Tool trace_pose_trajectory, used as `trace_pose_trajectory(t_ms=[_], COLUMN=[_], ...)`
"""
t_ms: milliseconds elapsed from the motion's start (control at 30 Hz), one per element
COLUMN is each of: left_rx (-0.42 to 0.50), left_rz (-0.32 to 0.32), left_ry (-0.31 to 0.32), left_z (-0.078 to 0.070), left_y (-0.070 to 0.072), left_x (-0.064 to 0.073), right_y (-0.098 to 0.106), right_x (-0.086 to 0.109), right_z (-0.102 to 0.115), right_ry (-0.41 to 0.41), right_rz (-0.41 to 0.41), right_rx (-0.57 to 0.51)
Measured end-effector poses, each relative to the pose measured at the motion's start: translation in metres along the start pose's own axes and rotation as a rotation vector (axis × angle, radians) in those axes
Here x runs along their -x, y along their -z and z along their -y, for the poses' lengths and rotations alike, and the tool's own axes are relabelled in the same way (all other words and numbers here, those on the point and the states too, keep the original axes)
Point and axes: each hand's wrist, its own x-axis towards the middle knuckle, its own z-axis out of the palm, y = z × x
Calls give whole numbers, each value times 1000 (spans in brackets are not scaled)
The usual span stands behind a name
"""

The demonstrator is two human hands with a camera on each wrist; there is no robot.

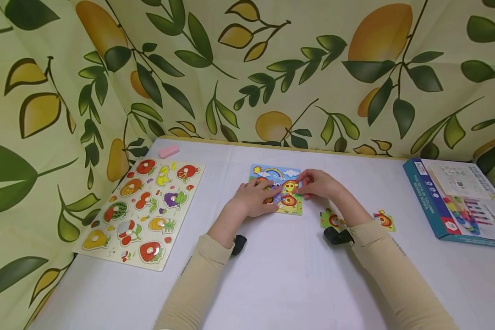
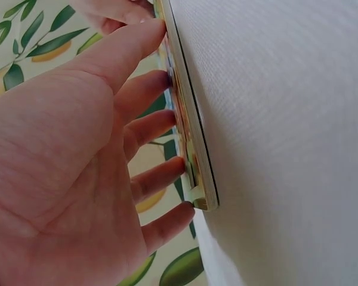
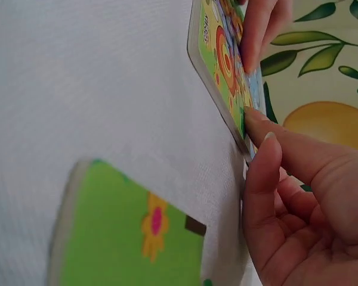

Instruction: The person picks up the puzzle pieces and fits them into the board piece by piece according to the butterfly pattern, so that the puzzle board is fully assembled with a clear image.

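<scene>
A colourful jigsaw puzzle [image 1: 294, 172] with a sun, rainbow and butterfly picture lies before me. My left hand [image 1: 253, 198] spreads over its left part, the fingertips resting on its face. In the left wrist view those fingers [image 2: 152, 179] are spread apart, touching the puzzle's surface. At the puzzle's right edge, my right hand [image 1: 316, 183] has its fingers curled, pinching the edge between thumb and finger. The right wrist view shows one fingertip [image 3: 255, 114] on the face of the puzzle [image 3: 224, 59]. Beneath the right forearm lie loose puzzle pieces [image 1: 327, 220], partly hidden.
A fruit peg board [image 1: 142, 213] lies at the left, with a pink block [image 1: 168, 151] behind it. On the right is a boxed toy set [image 1: 458, 199]. Another loose piece [image 1: 385, 221] sits right of the forearm. A patterned cloth [image 1: 247, 68] hangs behind the white table [image 1: 288, 279].
</scene>
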Motion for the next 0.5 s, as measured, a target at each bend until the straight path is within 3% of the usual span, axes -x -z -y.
trace_pose_trajectory(t_ms=[267,500], left_rx=[43,78], left_rz=[-6,-14], left_ry=[-16,-32], left_z=[2,5], left_y=[0,1], left_x=[0,0], right_y=[-2,-6], right_x=[4,16], right_z=[0,-3], right_ry=[70,138], right_rz=[-21,-112], right_rx=[143,219])
